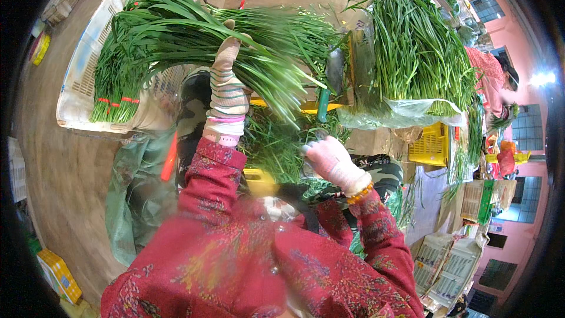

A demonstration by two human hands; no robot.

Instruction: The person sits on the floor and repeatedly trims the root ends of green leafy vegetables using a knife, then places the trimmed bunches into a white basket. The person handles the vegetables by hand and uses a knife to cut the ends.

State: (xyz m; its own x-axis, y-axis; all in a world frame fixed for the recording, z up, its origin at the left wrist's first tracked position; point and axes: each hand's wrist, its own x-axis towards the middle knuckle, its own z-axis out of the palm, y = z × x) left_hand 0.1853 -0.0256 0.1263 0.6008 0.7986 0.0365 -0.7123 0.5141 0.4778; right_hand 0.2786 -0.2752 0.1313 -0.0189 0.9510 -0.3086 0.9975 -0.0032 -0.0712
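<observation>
My left hand [226, 64], in a striped knit glove, grips a loose bunch of green garlic chives [260, 68]. The long leaves fan out to the left and the pale stem ends point down to the right, blurred. My right hand [331, 161], gloved too, is held below those stem ends with curled fingers. Motion blur hides whether anything sits between its fingertips. A knife with a green handle [324, 105] and a broad dark blade [334, 70] lies right of the bunch. More chives [282, 26] lie behind my left hand.
At the left, a white plastic crate [73, 112] holds chive bundles tied with red bands [115, 104]. A large chive heap [415, 48] rests on clear plastic at the right. Cut leaves [276, 154] lie below my hands. Another person [487, 75] works at the far right, near a yellow crate [428, 145].
</observation>
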